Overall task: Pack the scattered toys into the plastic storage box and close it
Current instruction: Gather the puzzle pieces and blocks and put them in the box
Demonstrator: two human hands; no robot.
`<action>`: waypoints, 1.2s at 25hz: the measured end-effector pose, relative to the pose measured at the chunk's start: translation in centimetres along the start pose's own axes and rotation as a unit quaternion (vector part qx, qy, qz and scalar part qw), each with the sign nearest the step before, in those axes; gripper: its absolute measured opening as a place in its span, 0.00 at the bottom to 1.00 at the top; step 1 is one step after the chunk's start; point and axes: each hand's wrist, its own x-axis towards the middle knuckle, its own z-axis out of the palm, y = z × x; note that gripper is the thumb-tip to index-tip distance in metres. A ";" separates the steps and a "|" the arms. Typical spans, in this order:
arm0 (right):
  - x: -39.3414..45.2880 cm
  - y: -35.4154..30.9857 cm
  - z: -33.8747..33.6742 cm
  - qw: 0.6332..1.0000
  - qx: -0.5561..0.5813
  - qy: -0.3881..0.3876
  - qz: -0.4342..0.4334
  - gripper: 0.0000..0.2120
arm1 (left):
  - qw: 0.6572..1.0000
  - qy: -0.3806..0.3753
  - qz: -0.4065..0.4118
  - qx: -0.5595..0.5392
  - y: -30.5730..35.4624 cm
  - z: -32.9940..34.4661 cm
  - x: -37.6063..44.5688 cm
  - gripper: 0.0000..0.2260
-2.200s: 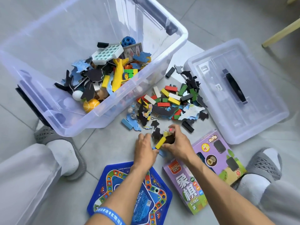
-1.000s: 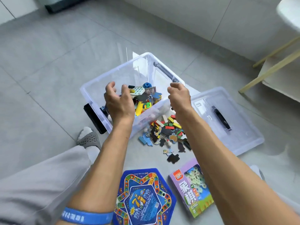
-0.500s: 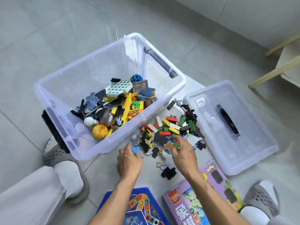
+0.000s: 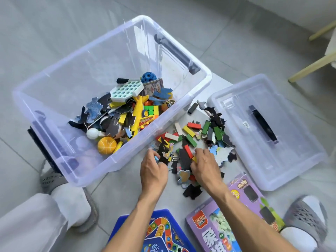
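Toys partly packed, by the look of it: a heap already inside the plastic storage box, among it a yellow plane, an orange ball, a white ball, a honeycomb tray and dark puzzle pieces. Still loose on the floor tiles just beside the box's right wall: coloured blocks, jigsaw pieces, a few clips. Also unpacked, nearer the body: blue game board and purple chess box. Lid off, lying flat to the right of the pile, handle up. Roughly midway; closing judged a good way off.

Left hand down at the pile's near-left edge, fingers curled onto small pieces, apparently gathering them. Right hand opposite, fingers bent round blocks and puzzle bits, a yellow block showing at the knuckles. Both forearms reaching forward, palms down, raking inward.
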 end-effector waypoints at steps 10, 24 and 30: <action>-3.1 0.7 -4.5 0.564 0.773 -0.055 0.286 0.14 | 0.887 -0.087 0.217 0.399 1.3 2.0 6.4 0.18; 2.5 -2.1 0.0 0.989 0.064 -0.047 0.124 0.16 | 0.976 -0.155 -0.116 -0.096 1.2 2.0 2.6 0.06; 1.8 -2.1 -0.1 0.971 0.167 -0.050 0.163 0.09 | 0.890 -0.090 -0.300 -0.332 1.7 1.6 0.7 0.09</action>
